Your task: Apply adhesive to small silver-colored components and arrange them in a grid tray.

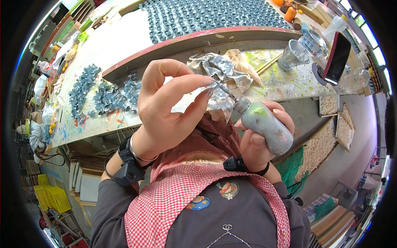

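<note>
My left hand (pixel 163 99) is raised over the table's near edge, thumb and forefinger pinched on a small blue-grey piece (pixel 216 85) that looks like a tiny flower. Its fingertips partly cover the piece. My right hand (pixel 256 149) is wrapped round a grey, paint-smeared squeeze bottle (pixel 268 128), tilted with its narrow neck up toward the left. The bottle's tip is right beside the pinched piece; I cannot tell whether they touch. Behind both hands lies a crumpled, paint-stained cloth (pixel 225 68).
Loose blue-grey pieces are heaped on the paint-marked table (pixel 124 37) at left. Beyond a long wooden rail (pixel 198 36), similar pieces stand in dense rows (pixel 215 18). To the right are thin sticks (pixel 269 63), a clear cup (pixel 293 56) and a phone (pixel 337 58) on a stand.
</note>
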`<state>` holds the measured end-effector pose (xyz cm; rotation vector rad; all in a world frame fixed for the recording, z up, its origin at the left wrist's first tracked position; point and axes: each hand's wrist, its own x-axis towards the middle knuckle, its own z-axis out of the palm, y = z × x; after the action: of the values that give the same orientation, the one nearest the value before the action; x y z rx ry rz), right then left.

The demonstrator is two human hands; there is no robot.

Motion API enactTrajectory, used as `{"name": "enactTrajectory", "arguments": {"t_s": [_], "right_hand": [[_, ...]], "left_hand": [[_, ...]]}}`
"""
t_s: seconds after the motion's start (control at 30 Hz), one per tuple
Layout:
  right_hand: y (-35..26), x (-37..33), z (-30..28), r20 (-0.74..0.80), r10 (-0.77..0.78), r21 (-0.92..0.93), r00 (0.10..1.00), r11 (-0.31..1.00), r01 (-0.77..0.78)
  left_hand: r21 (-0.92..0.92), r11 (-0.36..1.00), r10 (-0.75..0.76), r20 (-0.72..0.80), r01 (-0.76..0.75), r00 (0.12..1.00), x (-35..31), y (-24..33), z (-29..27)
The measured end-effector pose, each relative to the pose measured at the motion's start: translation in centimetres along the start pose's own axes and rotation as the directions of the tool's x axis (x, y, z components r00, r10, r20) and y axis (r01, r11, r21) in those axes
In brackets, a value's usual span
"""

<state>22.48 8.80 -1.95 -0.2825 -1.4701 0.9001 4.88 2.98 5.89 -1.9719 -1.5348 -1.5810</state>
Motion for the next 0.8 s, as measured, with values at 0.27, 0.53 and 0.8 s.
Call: {"name": "enactTrajectory", "arguments": {"t_s": [0.27,0.53,0.8], "right_hand": [[0.11,-0.01,-0.03,0.001,-0.018,-0.019,1.0,1.0,0.018],[-0.02,0.08,0.04,-0.018,0.002,-0.003,1.0,1.0,-0.002],[-0.4,0.27,-0.33,0.051,0.022,0.0,0.998,1.0,-0.022]], "left_hand": [[0.118,0.966,0.22,0.077,-0.228,0.972,0.26,-0.22,-0.61],[0.059,0.963,0.255,0.115,-0.263,0.96,0.3,-0.26,-0.53],[-0.095,0.979,0.192,0.143,-0.18,0.971,0.42,-0.61,-0.64]]}}
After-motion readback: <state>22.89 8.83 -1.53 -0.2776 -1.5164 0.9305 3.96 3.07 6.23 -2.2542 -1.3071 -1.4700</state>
